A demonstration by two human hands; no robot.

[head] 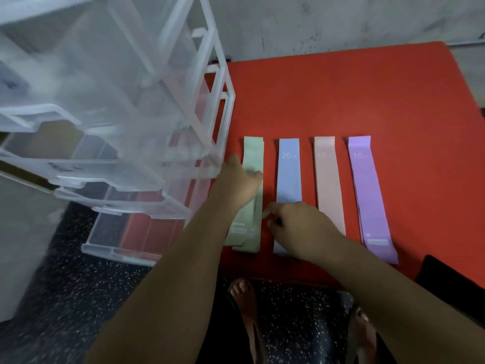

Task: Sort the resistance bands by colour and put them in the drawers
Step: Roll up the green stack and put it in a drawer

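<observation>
Several resistance bands lie side by side on a red mat [367,95]: green [253,153], blue [288,177], pink [329,179] and purple [367,190]. My left hand [237,186] rests on the middle of the green band with the fingers lying over it. My right hand [301,227] lies over the lower part of the blue band, its curled fingertips at the green band's right edge; the image is too blurred to show whether they pinch it. A clear plastic drawer tower [126,106] stands at the left with several drawers pulled out.
The lowest pulled-out drawer [126,240] reaches over the dark speckled floor [78,298] beside the mat. A black flat object [454,279] lies at the mat's near right corner. My sandalled feet [246,311] stand just below the mat's front edge. A grey wall runs behind.
</observation>
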